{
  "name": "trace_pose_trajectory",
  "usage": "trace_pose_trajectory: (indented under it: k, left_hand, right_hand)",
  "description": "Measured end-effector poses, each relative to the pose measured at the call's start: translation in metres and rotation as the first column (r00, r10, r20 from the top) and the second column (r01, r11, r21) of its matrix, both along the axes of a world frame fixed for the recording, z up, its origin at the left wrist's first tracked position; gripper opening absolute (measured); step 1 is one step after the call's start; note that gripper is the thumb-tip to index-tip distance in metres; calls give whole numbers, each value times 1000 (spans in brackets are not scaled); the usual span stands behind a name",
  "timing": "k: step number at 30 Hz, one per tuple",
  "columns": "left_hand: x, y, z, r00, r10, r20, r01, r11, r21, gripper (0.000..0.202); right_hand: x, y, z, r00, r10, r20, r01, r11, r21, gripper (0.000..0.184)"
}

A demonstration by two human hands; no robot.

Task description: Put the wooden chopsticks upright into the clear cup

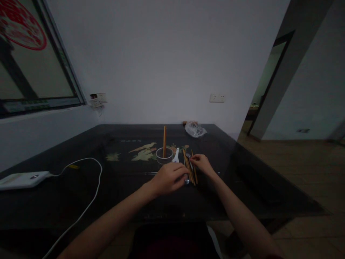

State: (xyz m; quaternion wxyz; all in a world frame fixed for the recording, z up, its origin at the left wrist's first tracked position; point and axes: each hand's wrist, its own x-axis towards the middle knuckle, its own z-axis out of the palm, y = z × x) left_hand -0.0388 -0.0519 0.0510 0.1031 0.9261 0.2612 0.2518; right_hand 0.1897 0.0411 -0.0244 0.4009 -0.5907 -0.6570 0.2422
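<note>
Several wooden chopsticks (188,166) lie in a bundle on the dark table (81,194), with metal utensils among them. My left hand (168,178) rests curled on the near end of the bundle, fingers closed over a metal piece. My right hand (202,163) pinches the chopsticks from the right side. Behind them stands a clear round cup (164,155) with chopsticks (164,141) upright in it. A white spoon (176,156) lies next to the cup.
A white device (23,180) with a white cable (91,194) lies at the left of the table. A crumpled clear plastic bag (195,129) sits at the far edge. Wall sockets (217,98) are behind; a doorway (266,82) opens at right.
</note>
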Motion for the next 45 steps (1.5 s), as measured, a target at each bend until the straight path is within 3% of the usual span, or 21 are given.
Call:
trace_pose_trajectory:
  k: [3,7,10,15,21,45]
  left_hand:
    - [41,9,-4,999,19,-50,-23,996,-83,25]
    - [74,46,-24,946,258,-197,-285,951,-119,22]
    - [77,63,-41,891,393,-226,-421,903,-91,23]
    - [68,64,-53,836,468,-285,-511,854,-97,25]
    - [69,64,-57,796,504,-335,-559,824,-88,30]
    - [69,69,-63,796,470,-382,-549,826,-130,29]
  right_hand:
    - [1,2,-2,1000,-10,26,10,1000,1,11]
    - [4,4,-4,996,-29,80,30,1000,-2,12]
    - [4,5,-6,994,-37,105,38,999,-9,12]
    - [2,5,-9,989,-53,142,54,999,-4,10]
    - [0,3,-10,974,-27,224,34,999,-29,11]
    - [-10,-7,-4,918,-35,395,59,997,-48,10]
